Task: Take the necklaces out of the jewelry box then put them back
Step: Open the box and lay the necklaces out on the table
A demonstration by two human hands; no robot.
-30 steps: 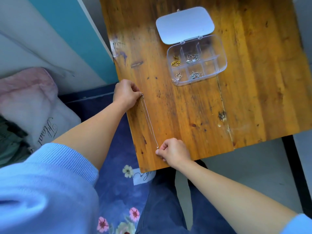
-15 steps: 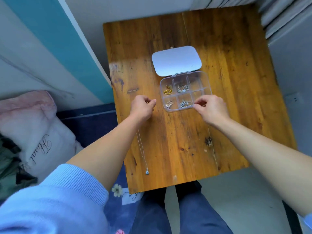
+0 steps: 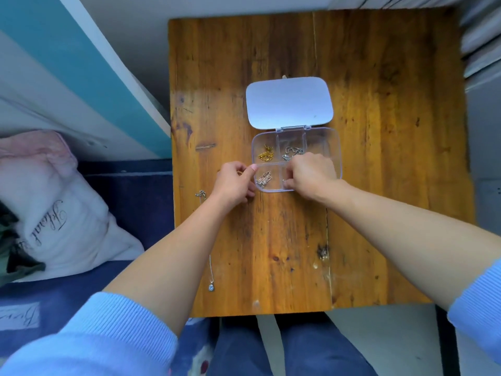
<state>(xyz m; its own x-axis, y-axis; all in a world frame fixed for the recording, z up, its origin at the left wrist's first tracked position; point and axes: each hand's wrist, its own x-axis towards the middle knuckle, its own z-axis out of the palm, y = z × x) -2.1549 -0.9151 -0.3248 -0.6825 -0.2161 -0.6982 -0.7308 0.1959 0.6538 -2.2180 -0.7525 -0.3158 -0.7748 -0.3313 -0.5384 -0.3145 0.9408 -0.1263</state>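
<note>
A clear jewelry box (image 3: 336,147) with its white lid (image 3: 289,103) folded back sits mid-table. A gold necklace (image 3: 265,154) lies in the back left compartment, a silver one (image 3: 291,152) in the back middle, a pale one (image 3: 264,177) in the front left. My left hand (image 3: 234,184) curls against the box's left edge, thumb on the rim. My right hand (image 3: 311,173) reaches into the front middle compartment, fingertips pinched on a silver necklace that it mostly hides. A thin chain necklace with a blue pendant (image 3: 211,287) lies stretched along the table's left side, partly under my left forearm.
The wooden table (image 3: 379,185) has its front edge just above my knees. A white pillow (image 3: 67,226) and blue bedding lie to the left, below a teal and white wall. Grey slats stand at the far right.
Both hands let go of the stretched chain, which now lies on the table. My left hand moved up to the box's edge. My right hand went into the front middle compartment.
</note>
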